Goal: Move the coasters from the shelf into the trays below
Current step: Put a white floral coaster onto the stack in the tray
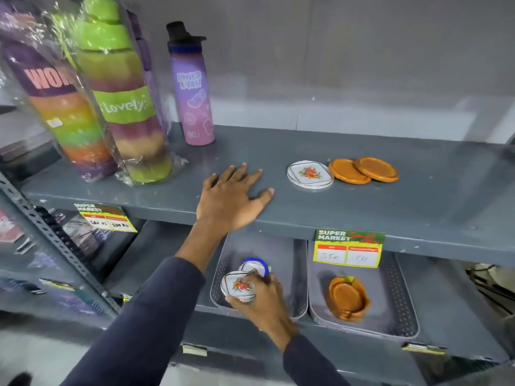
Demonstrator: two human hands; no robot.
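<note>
While L hand (232,195) rests flat on shelf (362,207), R hand (263,298) holds floral coaster (239,285) face-up.

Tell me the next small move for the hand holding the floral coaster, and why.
Probably lower and release it: the right hand holds a white floral coaster just over the left tray, where another white coaster already lies. The left hand rests flat on the shelf, near the remaining floral coaster.

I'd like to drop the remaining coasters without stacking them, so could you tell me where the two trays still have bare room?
The right grey tray is bare right of its orange coaster pile. The left grey tray is crowded in front by the right hand and floral coaster; its back is bare.
</note>
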